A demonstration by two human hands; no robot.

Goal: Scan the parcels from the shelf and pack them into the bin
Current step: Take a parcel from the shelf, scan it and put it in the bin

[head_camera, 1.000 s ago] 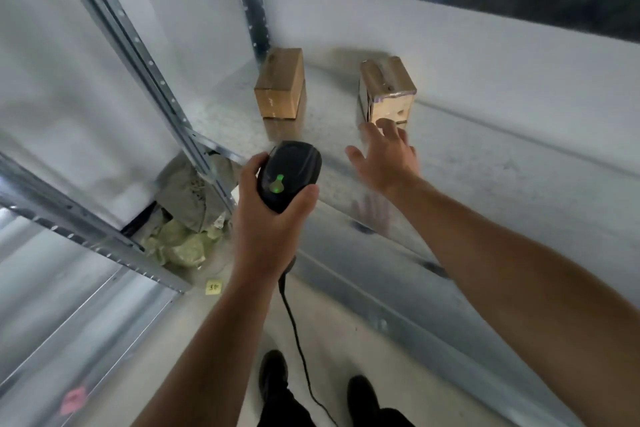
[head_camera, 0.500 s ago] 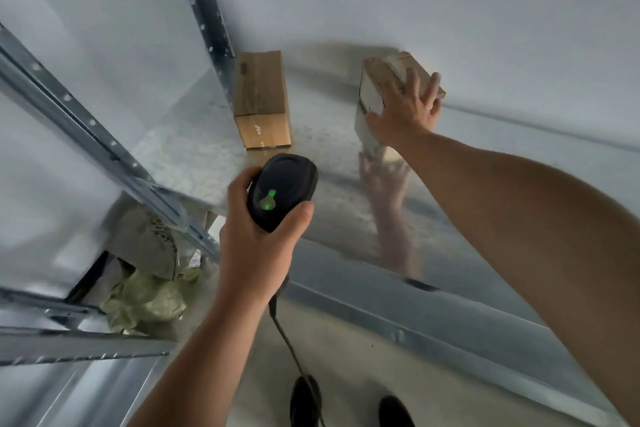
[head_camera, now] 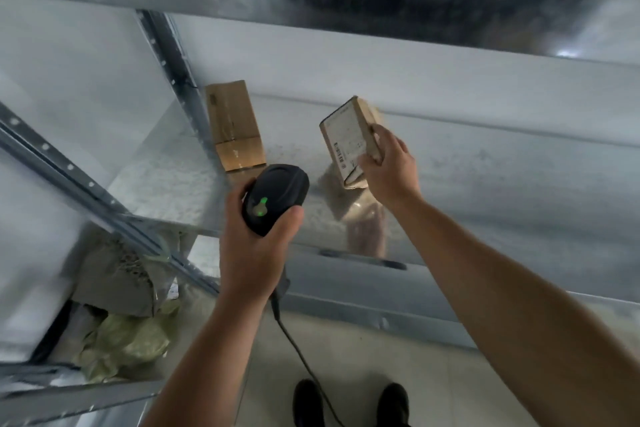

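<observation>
1. Cardboard parcel (white label with a barcode faces the camera) is held tilted, clear of the galvanised shelf, with its blurred reflection below it.
2. Right hand grips the parcel's right side. Thumb is pressed on the label face, one finger is hooked over the far edge, the other fingers are hidden behind.
3. Left hand grips a black handheld scanner. Fingers and thumb are curled round the body, and the green indicator is lit. Scanner head sits near the parcel, lower left of it, not touching.
4. Second cardboard box stands on the shelf at the back left, just beside the perforated upright post, apart from both hands.
5. Scanner cable drops from the handle toward the floor, between two black shoes.
6. Crumpled grey and green bags lie lower left, below shelf level.
</observation>
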